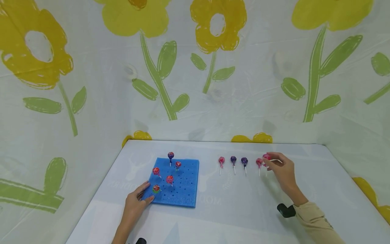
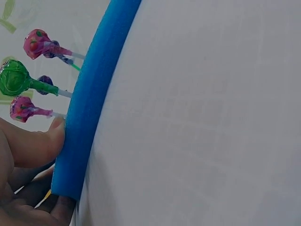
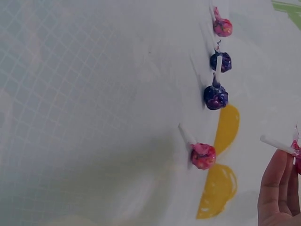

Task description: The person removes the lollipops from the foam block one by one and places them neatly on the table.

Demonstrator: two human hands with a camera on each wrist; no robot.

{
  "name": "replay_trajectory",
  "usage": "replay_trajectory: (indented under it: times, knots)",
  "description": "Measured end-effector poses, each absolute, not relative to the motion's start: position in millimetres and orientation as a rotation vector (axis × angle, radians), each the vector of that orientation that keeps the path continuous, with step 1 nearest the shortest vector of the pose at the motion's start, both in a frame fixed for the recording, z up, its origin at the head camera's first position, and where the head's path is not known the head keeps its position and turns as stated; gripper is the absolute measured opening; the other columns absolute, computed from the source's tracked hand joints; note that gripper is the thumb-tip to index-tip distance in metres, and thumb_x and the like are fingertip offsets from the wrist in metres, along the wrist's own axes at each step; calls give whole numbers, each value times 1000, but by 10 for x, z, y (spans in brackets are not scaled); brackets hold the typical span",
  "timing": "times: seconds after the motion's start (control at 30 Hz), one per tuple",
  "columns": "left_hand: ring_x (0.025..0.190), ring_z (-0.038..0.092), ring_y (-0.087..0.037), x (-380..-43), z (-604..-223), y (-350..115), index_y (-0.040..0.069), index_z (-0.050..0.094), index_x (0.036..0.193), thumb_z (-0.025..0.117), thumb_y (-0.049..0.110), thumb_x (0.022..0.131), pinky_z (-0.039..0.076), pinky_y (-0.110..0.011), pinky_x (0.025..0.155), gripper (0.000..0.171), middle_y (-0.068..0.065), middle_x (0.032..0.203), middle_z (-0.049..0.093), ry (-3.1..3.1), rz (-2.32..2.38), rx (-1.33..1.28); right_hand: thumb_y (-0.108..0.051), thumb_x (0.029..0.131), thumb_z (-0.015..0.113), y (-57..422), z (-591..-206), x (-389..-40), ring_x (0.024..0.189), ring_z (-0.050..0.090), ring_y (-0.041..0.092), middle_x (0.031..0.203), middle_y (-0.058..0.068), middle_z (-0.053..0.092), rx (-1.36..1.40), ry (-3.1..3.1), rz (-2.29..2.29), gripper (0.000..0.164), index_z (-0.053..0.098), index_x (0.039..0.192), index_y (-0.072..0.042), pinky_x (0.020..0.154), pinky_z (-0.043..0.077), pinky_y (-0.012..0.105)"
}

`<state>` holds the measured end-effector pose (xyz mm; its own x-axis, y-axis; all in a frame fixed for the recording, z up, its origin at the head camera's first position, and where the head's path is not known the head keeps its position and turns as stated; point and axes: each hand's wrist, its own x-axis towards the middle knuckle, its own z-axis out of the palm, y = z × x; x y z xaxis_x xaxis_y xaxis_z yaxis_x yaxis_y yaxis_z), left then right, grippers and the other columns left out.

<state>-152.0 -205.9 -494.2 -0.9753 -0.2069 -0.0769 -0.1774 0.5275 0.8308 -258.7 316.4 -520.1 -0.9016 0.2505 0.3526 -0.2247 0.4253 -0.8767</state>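
Note:
My right hand (image 1: 283, 169) pinches a pink-wrapped lollipop (image 1: 266, 156) above the right side of the table; its white stick (image 3: 277, 143) juts from the fingertips in the right wrist view. Close beside it lies another pink lollipop (image 1: 259, 161). At the near left corner of a blue foam board (image 1: 186, 183), my left hand (image 1: 134, 203) holds the edge, thumb on the top face and fingers round the side. Several lollipops stand stick-down in the board, among them a green one (image 2: 15, 77) near the left thumb. Rows of small holes dot its surface.
Left of the right hand, a pink lollipop (image 1: 221, 159) and two purple ones, the nearer to that hand being a dark purple lollipop (image 1: 244, 161), lie in a row on the white table (image 1: 237, 210). A flower-printed curtain (image 1: 243, 112) rises behind and at both sides.

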Motion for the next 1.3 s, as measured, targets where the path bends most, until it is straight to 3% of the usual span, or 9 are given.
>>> replay_trajectory:
  times: [0.37,0.53,0.83,1.3]
  knots:
    - [132,37,-38,-1538,-4960,-2068,-1,53,132,72,-1,79,36,-46,107,55,-17,143,44,-2719,-1445,304,-54,81,66,3264,-5163,-2620,76,63,15,102,-1,63,-116,-2315,1440,50,61,115,-18,61,57,19]
    - [131,38,-38,-1536,-4956,-2071,-2,53,132,71,-2,80,36,-45,107,55,-17,143,43,-2718,-1440,280,-55,81,65,3251,-5080,-2603,77,62,11,103,4,63,-157,-2395,1417,57,60,118,-12,57,55,16]
    - [130,41,-38,-1540,-4961,-2075,-3,54,130,72,-3,78,39,-43,105,55,-17,142,45,-2694,-1441,227,-37,88,65,3148,-4675,-2477,77,61,15,107,17,59,-248,-2584,1445,51,56,121,1,61,57,20]
    - [131,39,-38,-1540,-4999,-2074,-2,54,131,71,-2,79,37,-45,106,55,-16,142,45,-2701,-1432,269,-29,89,65,3259,-4763,-2671,72,59,22,109,29,56,-399,-2832,1316,49,53,120,7,52,53,19]
